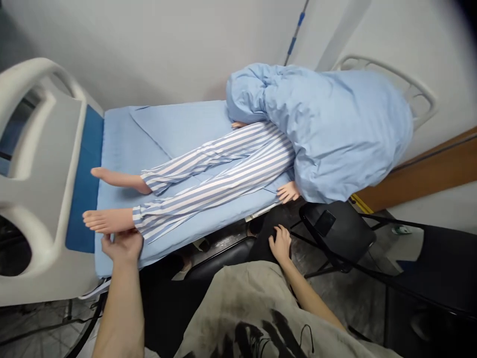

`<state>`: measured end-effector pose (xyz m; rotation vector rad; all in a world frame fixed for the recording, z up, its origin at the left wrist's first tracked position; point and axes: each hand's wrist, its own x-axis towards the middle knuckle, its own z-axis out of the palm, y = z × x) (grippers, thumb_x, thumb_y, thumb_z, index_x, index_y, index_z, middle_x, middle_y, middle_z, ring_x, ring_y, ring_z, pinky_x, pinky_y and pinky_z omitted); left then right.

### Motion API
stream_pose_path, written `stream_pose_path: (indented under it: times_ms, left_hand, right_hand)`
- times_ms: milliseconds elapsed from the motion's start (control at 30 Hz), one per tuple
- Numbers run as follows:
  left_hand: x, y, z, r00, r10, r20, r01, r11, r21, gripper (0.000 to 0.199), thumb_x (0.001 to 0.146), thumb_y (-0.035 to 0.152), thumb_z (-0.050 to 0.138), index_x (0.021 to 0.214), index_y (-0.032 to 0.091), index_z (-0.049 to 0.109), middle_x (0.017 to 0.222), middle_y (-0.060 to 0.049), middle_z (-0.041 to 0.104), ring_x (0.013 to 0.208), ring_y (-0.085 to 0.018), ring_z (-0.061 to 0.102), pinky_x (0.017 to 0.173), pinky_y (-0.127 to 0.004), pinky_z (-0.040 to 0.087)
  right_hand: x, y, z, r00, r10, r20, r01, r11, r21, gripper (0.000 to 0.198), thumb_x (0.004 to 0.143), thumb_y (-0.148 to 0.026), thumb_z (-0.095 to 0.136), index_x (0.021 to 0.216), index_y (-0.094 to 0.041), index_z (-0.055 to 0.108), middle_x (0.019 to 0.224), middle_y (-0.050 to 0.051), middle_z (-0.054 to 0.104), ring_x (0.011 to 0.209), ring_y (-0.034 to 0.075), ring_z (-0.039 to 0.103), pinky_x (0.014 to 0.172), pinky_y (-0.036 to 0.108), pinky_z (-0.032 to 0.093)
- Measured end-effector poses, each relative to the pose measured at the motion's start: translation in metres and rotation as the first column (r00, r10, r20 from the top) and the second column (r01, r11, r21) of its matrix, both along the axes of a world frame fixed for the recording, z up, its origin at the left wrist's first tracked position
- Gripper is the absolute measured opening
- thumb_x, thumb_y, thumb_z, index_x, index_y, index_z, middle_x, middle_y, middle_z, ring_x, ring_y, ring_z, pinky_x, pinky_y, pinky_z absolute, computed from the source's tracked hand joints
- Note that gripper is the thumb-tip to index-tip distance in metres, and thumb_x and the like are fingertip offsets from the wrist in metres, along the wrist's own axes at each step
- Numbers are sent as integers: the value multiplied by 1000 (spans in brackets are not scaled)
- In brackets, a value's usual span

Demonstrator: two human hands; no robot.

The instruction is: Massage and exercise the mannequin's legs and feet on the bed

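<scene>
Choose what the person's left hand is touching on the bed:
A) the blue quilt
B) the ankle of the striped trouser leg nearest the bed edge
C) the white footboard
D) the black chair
B: the left hand sits at the cuff of the striped trouser leg, beside the manikin's near foot.

one manikin, one bed, two chairs
</scene>
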<state>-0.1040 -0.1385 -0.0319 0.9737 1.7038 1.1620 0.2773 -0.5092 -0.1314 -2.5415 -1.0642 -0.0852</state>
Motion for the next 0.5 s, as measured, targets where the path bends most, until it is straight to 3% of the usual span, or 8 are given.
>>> stream_pose_path:
  times_ms: [33,67,100,167,333,500]
  left_hand:
    - [-9,-15,-7,995,-10,104,11,1000,-10,37,92,37,16,100,22,49,101,-6,59,110,-22,59,93,-42,54]
    - [-16,-29,-14,941,10,339,7,999,-48,30,89,41,27,91,21,49,90,-5,59,96,-20,61,86,-39,56]
    - [-22,-42,-19,887,37,460,1,997,-81,24,85,41,37,87,21,50,83,-3,59,85,-19,60,79,-36,56]
    - [-28,-64,-26,804,77,589,0,992,-129,16,78,34,50,86,20,53,75,-2,59,73,-16,58,68,-30,54]
    - [-24,-90,-25,910,18,413,57,984,-167,17,81,18,53,98,19,56,70,0,63,59,-12,58,54,-20,48]
    - [9,-87,-13,952,-83,293,132,980,-150,48,84,14,57,125,22,35,74,-1,69,54,-13,63,52,-19,50]
  right_hand:
    - [-2,4,3,1000,-9,1,9,999,-34,40,88,-25,45,122,-12,60,139,16,53,130,31,43,103,46,39]
    - [-4,8,6,1000,-11,1,11,998,-58,40,88,-24,46,122,-12,61,140,16,53,132,31,41,104,46,37]
    - [-7,12,9,1000,-10,1,10,997,-71,39,87,-23,46,122,-13,62,140,15,53,134,31,40,105,46,35]
    - [-11,16,12,1000,-4,-7,4,998,-69,37,86,-21,47,119,-13,64,138,14,55,135,31,39,107,45,33]
    - [-10,14,11,999,28,-40,-28,999,-20,32,85,-19,49,110,-15,69,133,13,60,135,30,41,107,43,30]
    - [-8,12,16,997,42,-66,-43,999,-17,29,85,-17,50,105,-16,71,130,12,62,134,28,42,107,41,29]
